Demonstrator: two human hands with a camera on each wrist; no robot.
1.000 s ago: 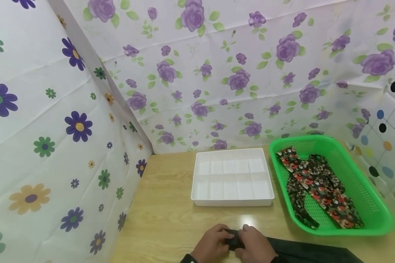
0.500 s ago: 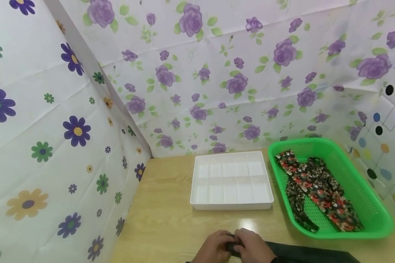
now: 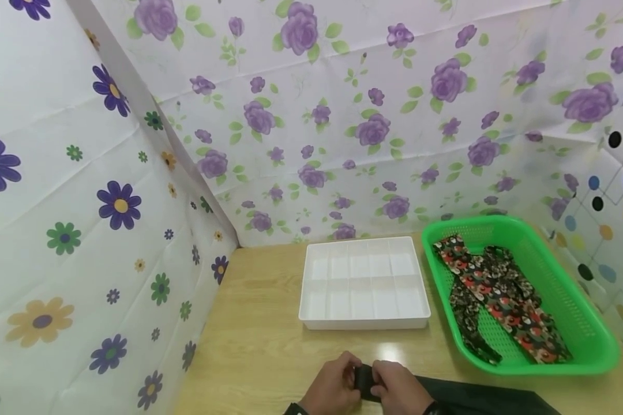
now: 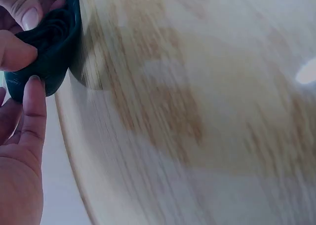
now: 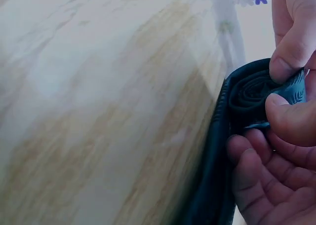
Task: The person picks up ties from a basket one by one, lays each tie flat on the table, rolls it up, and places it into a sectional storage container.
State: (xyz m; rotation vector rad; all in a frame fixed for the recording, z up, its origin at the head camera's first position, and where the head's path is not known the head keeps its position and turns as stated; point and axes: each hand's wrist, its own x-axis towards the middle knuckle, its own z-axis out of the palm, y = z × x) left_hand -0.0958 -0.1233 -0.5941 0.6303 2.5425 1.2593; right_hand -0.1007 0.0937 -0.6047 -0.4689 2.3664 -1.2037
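Note:
A dark green necktie (image 3: 477, 396), its near end wound into a tight roll, lies along the table's front edge in the head view. Its flat length runs out to the right and widens toward a slanted end. My left hand (image 3: 332, 385) holds the roll's left side between thumb and fingers. From the right, my right hand (image 3: 402, 387) pinches the same roll, fingers curled close to it. Spiral layers of the rolled tie (image 4: 52, 35) show in the left wrist view. In the right wrist view the coil (image 5: 249, 93) sits between thumbs and fingers, with the strip trailing below.
Behind the hands stands a white divided box (image 3: 366, 324) with several compartments. A green basket (image 3: 584, 328) at the right holds patterned neckties (image 3: 503, 300). All stand on a wooden table (image 3: 259, 311), with flowered sheets (image 3: 301, 104) at the back and left.
Both hands keep hold of the necktie. The left fingers have shifted a little left and up, so more of the roll shows between the hands. Box and basket stay put.

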